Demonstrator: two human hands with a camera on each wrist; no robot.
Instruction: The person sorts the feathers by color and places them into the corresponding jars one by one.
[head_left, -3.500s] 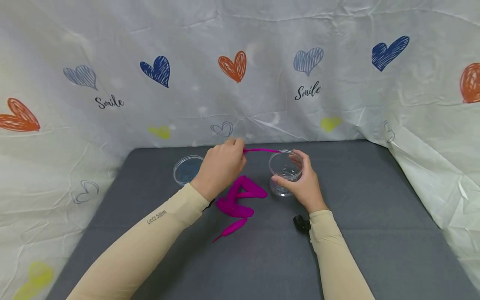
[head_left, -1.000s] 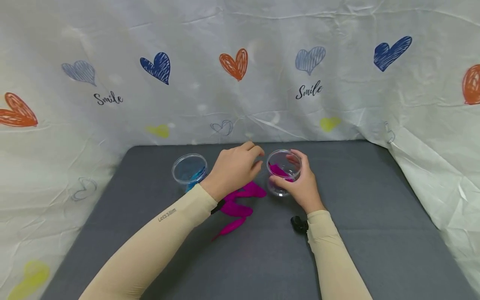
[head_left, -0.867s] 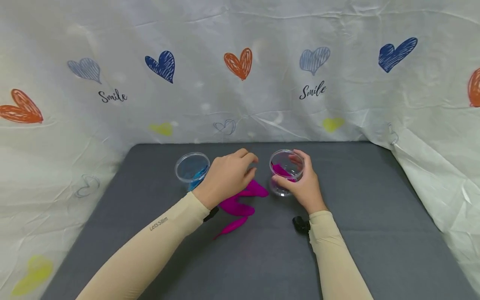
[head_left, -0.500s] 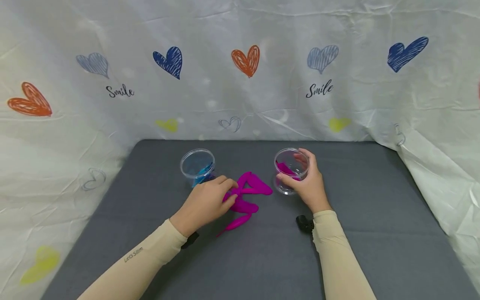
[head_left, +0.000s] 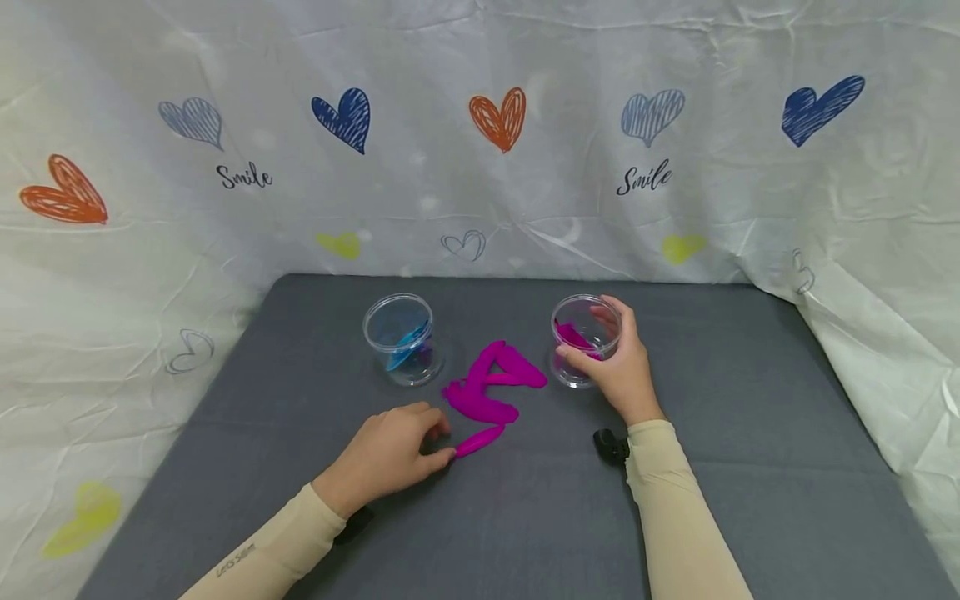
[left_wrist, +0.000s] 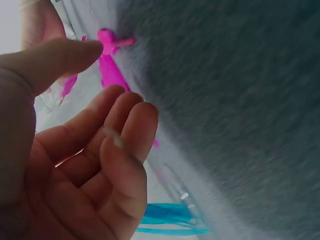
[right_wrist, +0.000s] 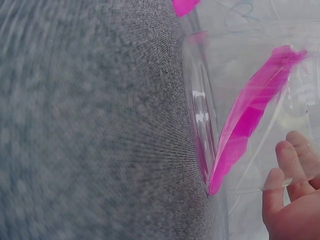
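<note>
We judge the step in hand to be picking up the next pink feather (head_left: 483, 438), lowest of the pink feathers (head_left: 480, 406) on the grey cloth (head_left: 540, 517) at the centre of the frame. Our left hand (head_left: 390, 454), lower left of centre, grasps nothing: the wrist view shows thumb and loosely bent fingers apart, though we cannot tell whether the thumb touches the feather. Our right hand (head_left: 626, 371), right of centre, grips a clear cup (head_left: 573, 381), steadying it. The next move likely calls for a light pinch at the feather's near end and a lift toward that cup. Compared with the earliest frame, where our left hand held a feather over this cup, a pink feather (right_wrist: 245, 120) now leans inside, and that hand has come down toward the lower left.
</note>
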